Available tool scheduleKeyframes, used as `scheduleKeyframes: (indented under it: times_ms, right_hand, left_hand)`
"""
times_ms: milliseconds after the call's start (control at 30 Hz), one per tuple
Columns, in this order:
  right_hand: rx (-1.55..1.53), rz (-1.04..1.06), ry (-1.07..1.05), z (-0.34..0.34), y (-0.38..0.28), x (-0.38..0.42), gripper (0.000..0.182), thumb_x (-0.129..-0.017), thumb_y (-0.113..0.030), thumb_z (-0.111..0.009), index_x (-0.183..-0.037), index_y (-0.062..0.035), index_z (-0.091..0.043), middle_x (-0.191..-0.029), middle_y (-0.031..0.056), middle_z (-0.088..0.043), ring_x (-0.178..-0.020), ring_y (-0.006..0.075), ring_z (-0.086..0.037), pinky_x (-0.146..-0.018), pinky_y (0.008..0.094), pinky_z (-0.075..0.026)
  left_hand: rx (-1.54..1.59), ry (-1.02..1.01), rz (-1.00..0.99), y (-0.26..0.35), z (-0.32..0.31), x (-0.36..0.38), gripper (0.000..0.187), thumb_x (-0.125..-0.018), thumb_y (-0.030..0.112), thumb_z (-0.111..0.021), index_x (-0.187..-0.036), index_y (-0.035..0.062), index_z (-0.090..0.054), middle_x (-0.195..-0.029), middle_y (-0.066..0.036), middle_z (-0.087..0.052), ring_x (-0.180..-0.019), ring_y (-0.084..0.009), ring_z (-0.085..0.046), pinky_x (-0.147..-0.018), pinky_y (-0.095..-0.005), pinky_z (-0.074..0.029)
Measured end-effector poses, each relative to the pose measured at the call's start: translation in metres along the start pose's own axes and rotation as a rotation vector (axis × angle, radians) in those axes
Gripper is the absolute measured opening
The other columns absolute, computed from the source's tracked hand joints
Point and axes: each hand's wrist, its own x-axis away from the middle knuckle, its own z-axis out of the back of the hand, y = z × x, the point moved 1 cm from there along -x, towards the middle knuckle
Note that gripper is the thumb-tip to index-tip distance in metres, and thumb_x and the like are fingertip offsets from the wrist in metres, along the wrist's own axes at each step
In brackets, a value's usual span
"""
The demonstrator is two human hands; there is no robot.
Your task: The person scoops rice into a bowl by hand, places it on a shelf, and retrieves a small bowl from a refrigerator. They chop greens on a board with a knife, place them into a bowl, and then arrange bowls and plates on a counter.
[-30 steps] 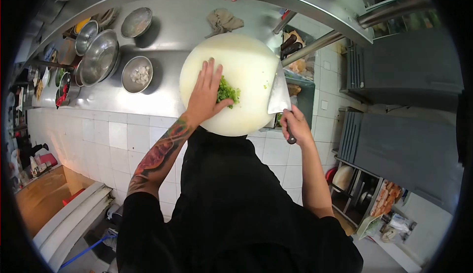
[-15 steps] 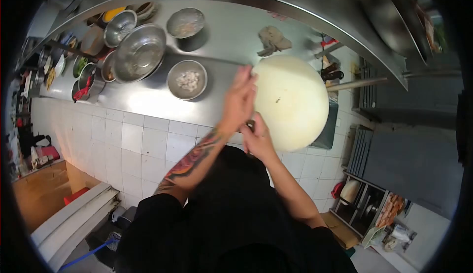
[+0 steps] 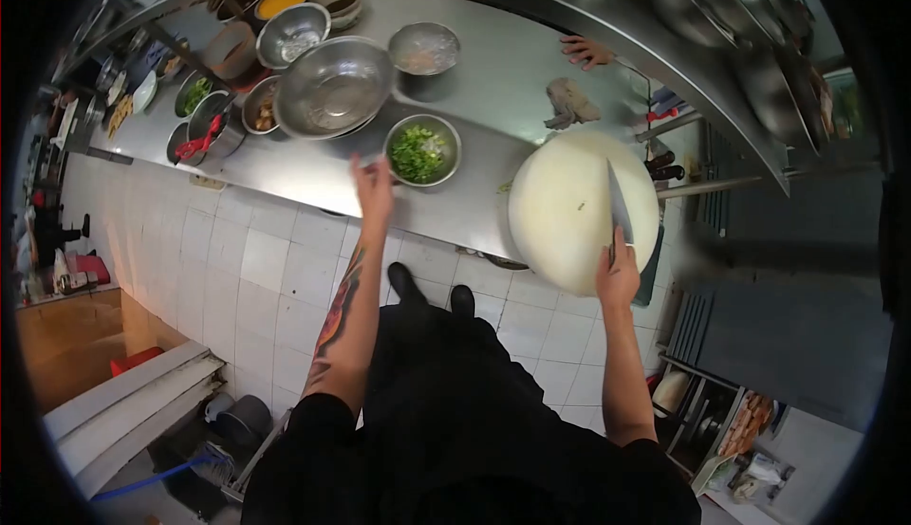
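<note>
My left hand (image 3: 373, 186) was at the counter's (image 3: 285, 179) near edge, just short of the small steel bowl (image 3: 423, 150); fingers blurred, couldn't tell if spread or curled, nothing visibly held. The bowl held chopped greens (image 3: 416, 153) over paler bits. Beyond it sat a big empty mixing bowl (image 3: 334, 87), another small bowl (image 3: 424, 48), and a cluster of bowls and pots further left. My right hand (image 3: 617, 274) was clamped on the cleaver (image 3: 619, 205) handle, arm nearly straight, blade lying on the round white cutting board (image 3: 569, 207), tip pointing away from me. The board was bare except for a few specks. A crumpled rag (image 3: 572, 103) lay behind the board, and another person's hand (image 3: 585, 50) rested on the counter's far side.
</note>
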Motion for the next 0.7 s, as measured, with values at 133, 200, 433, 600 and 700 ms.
scheduleKeyframes:
  times_ms: [133, 200, 433, 600, 700]
  right_hand:
    - [0.12, -0.142, -0.035, -0.01, -0.012, 0.005, 0.054, -0.091, -0.022, -0.067, -0.143, -0.0165, -0.056, -0.105, 0.0178, -0.058, -0.091, 0.0353, -0.064, -0.076, 0.044, -0.054]
    - [0.173, -0.221, -0.014, -0.012, -0.022, 0.007, 0.055, -0.09, -0.025, -0.069, -0.143, -0.0172, -0.057, -0.115, 0.0224, -0.054, -0.102, 0.0376, -0.061, -0.082, 0.0462, -0.053]
    - [0.41, -0.314, 0.264, -0.032, -0.108, 0.04, 0.044, -0.095, -0.024, -0.064, -0.135, -0.007, -0.059, -0.138, 0.0314, -0.049, -0.125, 0.046, -0.051, -0.104, 0.052, -0.043]
    - [-0.457, 0.177, -0.054, -0.138, -0.309, 0.078, 0.021, -0.097, -0.013, -0.053, -0.104, 0.0008, -0.067, -0.094, 0.0203, -0.066, -0.088, 0.0384, -0.063, -0.083, 0.043, -0.05]
    - [-0.524, 0.521, -0.332, -0.15, -0.551, 0.103, 0.014, -0.089, -0.003, -0.061, -0.098, -0.003, -0.07, -0.08, 0.0182, -0.065, -0.071, 0.0345, -0.065, -0.067, 0.0402, -0.052]
  left_hand:
    - [-0.314, -0.262, -0.347, -0.032, -0.005, -0.012, 0.038, -0.095, 0.033, -0.067, -0.115, 0.0007, -0.066, -0.094, -0.015, -0.07, -0.079, -0.025, -0.066, -0.075, -0.0373, -0.053]
    - [-0.401, -0.407, -0.343, -0.03, 0.015, 0.013, 0.04, -0.094, 0.034, -0.067, -0.116, 0.001, -0.066, -0.095, -0.017, -0.07, -0.077, -0.027, -0.067, -0.073, -0.0379, -0.053]
    - [-0.561, -0.74, -0.277, -0.08, 0.343, 0.028, 0.034, -0.097, 0.029, -0.061, -0.12, 0.0047, -0.068, -0.1, -0.017, -0.07, -0.086, -0.0309, -0.068, -0.077, -0.0411, -0.053]
    - [-1.04, 0.219, -0.106, -0.212, 0.833, 0.034, 0.028, -0.095, 0.022, -0.055, -0.105, 0.0032, -0.072, -0.106, -0.018, -0.071, -0.096, -0.0382, -0.067, -0.084, -0.047, -0.053]
    - [-1.18, 0.874, 0.711, -0.14, 1.028, 0.108, 0.03, -0.089, 0.03, -0.06, -0.096, 0.0042, -0.075, -0.106, -0.02, -0.071, -0.093, -0.0397, -0.067, -0.086, -0.0506, -0.052]
